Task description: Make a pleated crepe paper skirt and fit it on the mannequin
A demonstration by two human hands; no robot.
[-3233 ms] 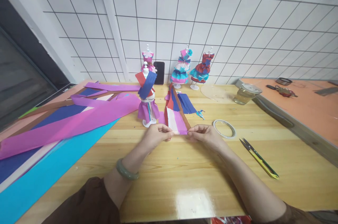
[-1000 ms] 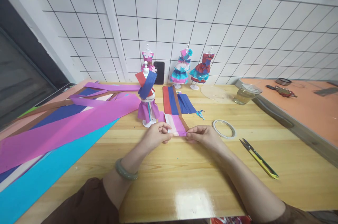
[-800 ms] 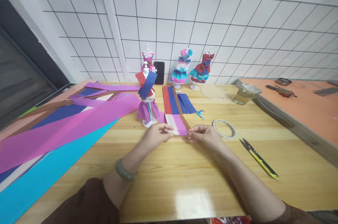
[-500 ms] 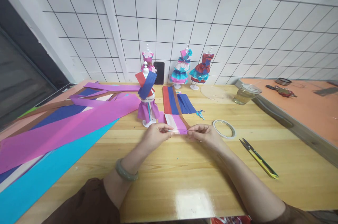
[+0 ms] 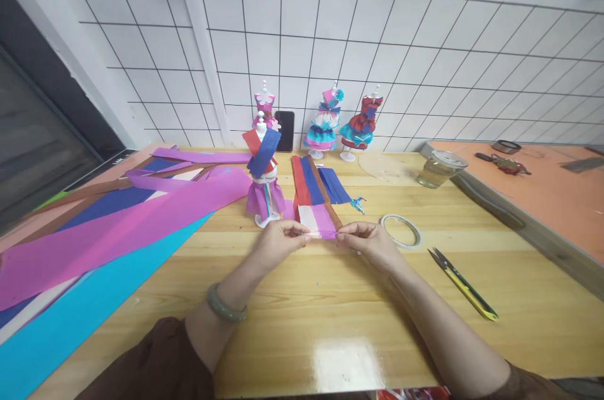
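My left hand (image 5: 284, 238) pinches the near left corner of a white and purple crepe paper piece (image 5: 319, 219). The near right corner is pinched between the fingers of my right hand (image 5: 362, 240). Its near edge looks narrowly folded between the two hands. Beyond it lie red, blue and brown paper strips (image 5: 309, 180), partly under the piece. Just left of these stands a small mannequin (image 5: 262, 167) with crossed red and blue strips on top and a purple skirt. A roll of tape (image 5: 401, 230) rests to the right of my right hand.
Yellow-handled thread snips (image 5: 462, 283) lie at right. Long coloured paper strips (image 5: 117, 217) cover the left side. Several dressed mannequins (image 5: 323, 123) and a black phone (image 5: 285, 131) stand by the tiled wall. A cup of liquid (image 5: 441, 168) is at the back right, near blue paper pieces (image 5: 334, 185).
The near edge of the white and purple paper is raised slightly, and the piece has shifted a little to the right. Both hands keep their pinch in nearly the same place.
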